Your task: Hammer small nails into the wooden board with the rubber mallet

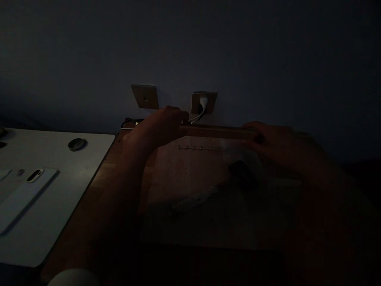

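In dim light my left hand (pixel 162 126) and my right hand (pixel 266 137) are closed on the two ends of a long thin brownish bar or board edge (pixel 216 132), held level near the wall. Just below it runs a row of several small metal hooks or pins (pixel 194 148); what they are fixed to I cannot make out. Under the hands lies a pale sheet (pixel 184 171) on the wooden table. On that sheet rest a dark object (pixel 243 174) and a long pale item (pixel 195 200), both too dark to name.
A white board (pixel 77 178) on the left carries a white phone-shaped item (pixel 29 198) and a dark round ring (pixel 77 144). On the wall are a plate (pixel 145 96) and a socket (pixel 211 104) with a white plug (pixel 203 102) and cables. Wooden tabletop (pixel 102 178) shows beside the board.
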The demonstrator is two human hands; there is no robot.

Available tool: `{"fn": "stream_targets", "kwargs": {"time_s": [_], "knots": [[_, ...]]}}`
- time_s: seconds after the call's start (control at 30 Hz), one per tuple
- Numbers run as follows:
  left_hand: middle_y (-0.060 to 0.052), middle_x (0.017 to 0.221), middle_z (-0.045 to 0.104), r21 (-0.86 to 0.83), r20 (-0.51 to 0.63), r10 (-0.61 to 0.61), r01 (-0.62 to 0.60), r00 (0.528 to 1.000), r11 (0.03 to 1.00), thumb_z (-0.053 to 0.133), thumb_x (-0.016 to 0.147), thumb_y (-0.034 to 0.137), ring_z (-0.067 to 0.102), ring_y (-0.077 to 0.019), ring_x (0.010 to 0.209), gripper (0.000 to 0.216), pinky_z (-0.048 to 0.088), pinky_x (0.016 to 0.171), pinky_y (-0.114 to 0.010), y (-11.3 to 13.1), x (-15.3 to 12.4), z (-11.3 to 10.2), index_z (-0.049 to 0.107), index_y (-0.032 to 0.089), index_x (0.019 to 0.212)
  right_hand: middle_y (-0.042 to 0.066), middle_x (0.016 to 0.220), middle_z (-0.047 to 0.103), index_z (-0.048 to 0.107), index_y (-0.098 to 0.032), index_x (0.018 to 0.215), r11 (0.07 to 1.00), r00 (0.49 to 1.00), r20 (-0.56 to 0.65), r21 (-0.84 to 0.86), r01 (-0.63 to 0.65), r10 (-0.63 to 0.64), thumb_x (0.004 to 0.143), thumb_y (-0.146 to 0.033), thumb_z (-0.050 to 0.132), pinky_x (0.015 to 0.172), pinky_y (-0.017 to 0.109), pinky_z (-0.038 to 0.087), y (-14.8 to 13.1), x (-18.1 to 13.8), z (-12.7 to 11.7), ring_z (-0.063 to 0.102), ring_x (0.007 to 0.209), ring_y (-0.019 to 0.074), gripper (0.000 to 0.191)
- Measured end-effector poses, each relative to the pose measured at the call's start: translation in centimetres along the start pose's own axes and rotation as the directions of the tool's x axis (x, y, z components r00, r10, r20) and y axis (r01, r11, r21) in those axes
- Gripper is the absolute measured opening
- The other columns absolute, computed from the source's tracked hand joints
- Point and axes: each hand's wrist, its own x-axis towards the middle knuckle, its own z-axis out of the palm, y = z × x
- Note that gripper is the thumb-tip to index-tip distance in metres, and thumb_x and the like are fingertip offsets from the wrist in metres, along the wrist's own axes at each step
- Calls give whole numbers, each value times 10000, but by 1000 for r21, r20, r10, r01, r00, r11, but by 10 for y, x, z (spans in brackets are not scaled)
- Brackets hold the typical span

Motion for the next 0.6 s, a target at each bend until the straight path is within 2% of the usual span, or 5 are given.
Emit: {"fn": "stream_targets", "kwargs": {"time_s": [0.17,0.3,0.4,0.6], "knots": [[-60,1104,760,13,99,19,-20,995,1000,671,936,239,710,-213,1011,245,518,901,-304,-6,2,15,743,183,1162,99,969,784,721,-167,1295,998,996,67,-19,-52,53,953,-354,655,768,347,502,19,5,-1,713,851,251,395],[-80,1160,738,34,175,42,-48,984,998,686,900,183,702,-219,1042,204,513,882,-300,-7,8,28,757,176,1090,166,1067,768,770,-111,1187,998,996,91,-60,8,-2,972,-336,634,813,370,497,40,14,11,710,934,279,340],[-90,1170,726,39,225,44,-54,973,998,704,875,173,702,-229,1026,180,514,838,-308,-7,12,38,765,184,1044,174,1058,770,781,-92,1131,998,986,156,-34,59,-53,986,-274,582,796,353,493,53,20,26,713,917,265,306],[-58,1150,747,12,246,39,-43,969,999,758,842,209,691,-218,1032,211,512,860,-300,-14,14,54,760,209,1053,160,1015,791,804,-122,1025,993,961,270,-88,83,-57,952,-207,587,766,344,491,52,28,45,716,892,259,244]]}}
